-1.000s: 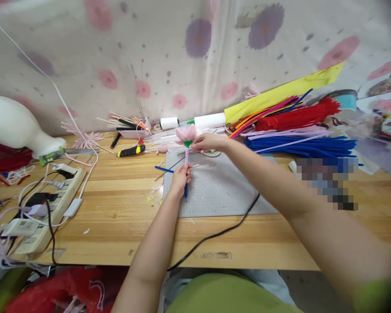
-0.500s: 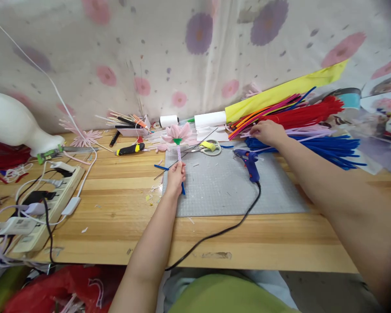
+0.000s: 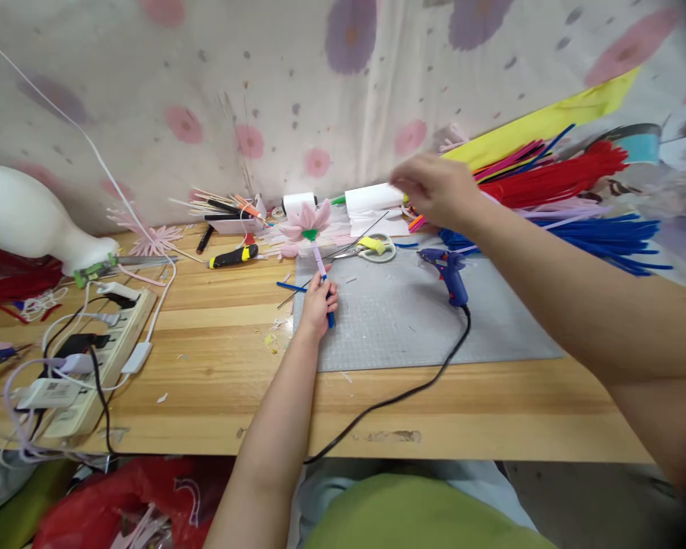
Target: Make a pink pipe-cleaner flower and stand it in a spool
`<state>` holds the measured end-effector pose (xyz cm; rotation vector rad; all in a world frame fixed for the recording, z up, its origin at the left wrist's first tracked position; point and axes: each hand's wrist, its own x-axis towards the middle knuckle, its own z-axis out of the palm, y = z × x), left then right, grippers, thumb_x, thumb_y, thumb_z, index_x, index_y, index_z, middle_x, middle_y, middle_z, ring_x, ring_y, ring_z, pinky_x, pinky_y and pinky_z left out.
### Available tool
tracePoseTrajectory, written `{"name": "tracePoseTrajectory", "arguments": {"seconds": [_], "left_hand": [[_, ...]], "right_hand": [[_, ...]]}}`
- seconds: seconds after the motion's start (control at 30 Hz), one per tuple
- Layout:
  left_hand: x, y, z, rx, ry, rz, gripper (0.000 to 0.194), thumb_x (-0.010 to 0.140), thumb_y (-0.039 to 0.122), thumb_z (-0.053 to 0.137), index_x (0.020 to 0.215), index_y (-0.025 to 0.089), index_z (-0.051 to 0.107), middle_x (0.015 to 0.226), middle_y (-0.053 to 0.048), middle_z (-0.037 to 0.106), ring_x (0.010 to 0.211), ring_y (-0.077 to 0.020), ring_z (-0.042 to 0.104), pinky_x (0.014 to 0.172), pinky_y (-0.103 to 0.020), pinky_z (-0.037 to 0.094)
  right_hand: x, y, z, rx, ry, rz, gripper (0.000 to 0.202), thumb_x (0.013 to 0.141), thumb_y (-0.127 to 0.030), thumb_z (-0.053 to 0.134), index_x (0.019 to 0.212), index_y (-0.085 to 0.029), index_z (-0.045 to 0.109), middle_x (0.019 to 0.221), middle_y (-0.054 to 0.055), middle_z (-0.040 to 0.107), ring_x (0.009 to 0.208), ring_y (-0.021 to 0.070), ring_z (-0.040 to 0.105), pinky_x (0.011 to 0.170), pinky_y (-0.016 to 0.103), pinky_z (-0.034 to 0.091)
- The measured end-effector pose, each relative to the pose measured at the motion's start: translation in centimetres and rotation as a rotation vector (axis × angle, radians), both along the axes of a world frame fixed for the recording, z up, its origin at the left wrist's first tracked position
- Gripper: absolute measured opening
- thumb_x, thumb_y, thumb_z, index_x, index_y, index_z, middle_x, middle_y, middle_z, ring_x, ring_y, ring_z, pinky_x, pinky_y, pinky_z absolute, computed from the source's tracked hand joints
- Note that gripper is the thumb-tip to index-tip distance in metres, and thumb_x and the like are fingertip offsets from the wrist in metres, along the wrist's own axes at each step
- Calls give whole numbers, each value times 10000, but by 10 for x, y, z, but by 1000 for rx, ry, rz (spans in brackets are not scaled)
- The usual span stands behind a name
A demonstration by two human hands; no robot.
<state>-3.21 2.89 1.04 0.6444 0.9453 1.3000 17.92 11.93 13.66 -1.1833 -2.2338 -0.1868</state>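
Observation:
My left hand (image 3: 318,306) is wrapped round the stem of a pink flower (image 3: 307,223) with a green base, over the left part of the grey cutting mat (image 3: 389,324). The stem is lilac above and blue at the lower end. Raised above the back of the table, my right hand (image 3: 434,187) has its fingers bent together; what they hold, if anything, is too blurred to tell. A blue glue gun (image 3: 447,276) lies on the mat below it. Scissors (image 3: 374,248) rest at the mat's back edge.
Red stems (image 3: 560,177) and blue stems (image 3: 606,242) are heaped at the back right. A power strip (image 3: 111,358) with cables stands at the left, near a white foam head (image 3: 28,221). A black-and-yellow cutter (image 3: 232,256) lies behind; the glue gun's cord (image 3: 386,406) crosses the table's front edge.
My right hand has moved up and to the left, away from the coloured stems. The flower in my left hand has tilted a little to the left. The view has shifted slightly.

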Motion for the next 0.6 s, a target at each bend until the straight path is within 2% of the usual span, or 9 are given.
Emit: {"name": "tracePoseTrajectory", "arguments": {"seconds": [0.03,0.1,0.17,0.23,0.33,0.4,0.5,0.6], "left_hand": [[1,0,0,4,23,1,221,779,169,472,998,194,489,568,68,367,378,-8,254,363,-114,127],[3,0,0,-9,72,43,171,787,172,457,957,191,468,542,78,350,366,-11,235,366,-119,111],[4,0,1,-35,110,110,122,787,183,464,905,195,432,532,85,356,363,-16,238,371,-123,106],[6,0,1,-39,125,163,103,788,198,474,860,196,400,530,89,359,365,-16,243,377,-127,108],[8,-1,1,-2,120,192,100,790,212,474,839,196,389,530,90,357,364,-14,244,381,-134,113],[10,-2,1,17,116,198,101,792,219,473,843,199,388,534,89,368,362,-14,247,382,-137,113],[13,-1,0,16,108,208,93,810,255,457,826,203,381,541,81,395,360,-14,253,379,-139,108],[14,-1,0,-3,105,219,115,829,304,443,817,204,389,543,76,410,355,-13,251,372,-140,103]], "right_hand": [[-19,-10,3,-60,-54,55,251,865,-263,419,999,-197,621,998,63,634,903,182,562,742,289,386],[-53,-29,-3,-181,-118,146,216,844,-252,450,950,-204,632,967,51,643,881,182,568,724,280,379],[-77,-44,-22,-296,-112,208,196,833,-234,457,923,-204,629,937,47,653,861,177,576,711,267,376],[-90,-53,-49,-411,3,179,183,825,-207,462,925,-195,615,885,43,664,809,162,586,686,251,375],[-96,-58,-84,-543,227,140,140,813,-226,486,882,-176,596,814,33,664,720,136,579,643,227,374],[-95,-58,-98,-551,322,149,134,808,-218,477,866,-170,588,803,32,656,703,128,567,638,222,375],[-94,-54,-105,-513,359,158,135,783,-191,472,842,-166,591,829,43,644,726,132,551,650,226,375],[-89,-49,-108,-569,246,102,114,745,-179,499,780,-168,607,781,49,643,693,143,541,621,239,362]]}}
